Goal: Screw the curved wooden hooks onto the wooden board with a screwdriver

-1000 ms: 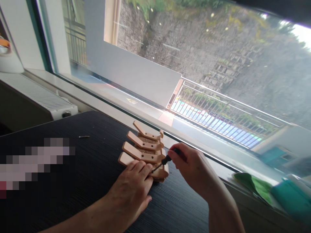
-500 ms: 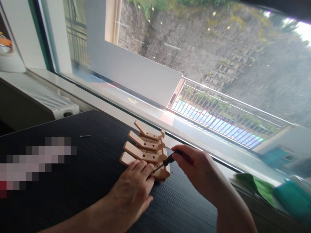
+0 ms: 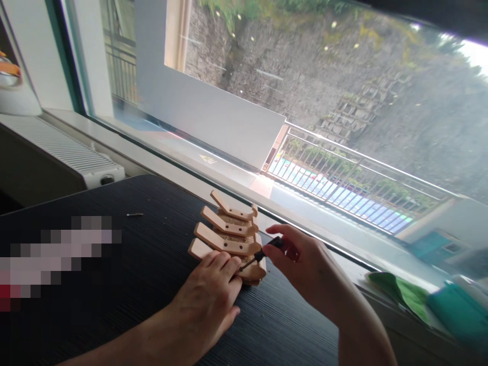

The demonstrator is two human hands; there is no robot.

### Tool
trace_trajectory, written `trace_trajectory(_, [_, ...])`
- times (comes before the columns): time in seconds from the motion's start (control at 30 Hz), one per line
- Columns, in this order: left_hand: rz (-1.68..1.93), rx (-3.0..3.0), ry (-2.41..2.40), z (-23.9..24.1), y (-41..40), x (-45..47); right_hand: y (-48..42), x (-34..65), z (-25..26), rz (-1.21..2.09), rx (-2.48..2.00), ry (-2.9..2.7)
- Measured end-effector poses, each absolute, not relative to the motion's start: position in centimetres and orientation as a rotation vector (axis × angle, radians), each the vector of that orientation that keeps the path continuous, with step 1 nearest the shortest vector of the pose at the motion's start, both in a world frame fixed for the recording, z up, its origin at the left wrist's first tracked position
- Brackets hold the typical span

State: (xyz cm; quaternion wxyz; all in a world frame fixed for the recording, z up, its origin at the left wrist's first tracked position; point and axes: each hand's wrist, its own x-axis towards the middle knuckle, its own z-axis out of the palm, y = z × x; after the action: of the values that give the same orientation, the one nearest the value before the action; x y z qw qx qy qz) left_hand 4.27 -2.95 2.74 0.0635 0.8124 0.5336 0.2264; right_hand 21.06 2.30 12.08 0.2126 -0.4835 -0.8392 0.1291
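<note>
A wooden hook rack [image 3: 227, 246] lies on the dark table, with several angled pale hooks side by side, each fixed across its base. Two dark screw points show on each of the uncovered hooks. My left hand [image 3: 213, 284] presses on the nearest hook, its fingers closed over it and covering part of it. A screwdriver [image 3: 272, 247] with a black handle slants down to that hook, its tip beside my left fingers. My right hand [image 3: 301, 254] holds the handle, thumb against it and index finger raised off it.
A small screw-like metal piece [image 3: 134, 214] lies on the dark table [image 3: 114, 315] to the left. Behind the table runs a large window with a sill. A white radiator [image 3: 76, 152] stands left, and a green cloth [image 3: 400, 295] and teal container [image 3: 457, 310] are at right.
My right hand has shifted slightly left on the screwdriver, and its index finger has lifted from the handle. My left hand and the hook rack stay in place.
</note>
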Motion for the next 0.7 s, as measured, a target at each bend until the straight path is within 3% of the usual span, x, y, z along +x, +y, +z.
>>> trace_trajectory(0.7, [0.642, 2.513, 1.612, 2.7, -2.8, 4.2, 2.9, 21.1, 11.0, 0.541, -1.319, -2.235])
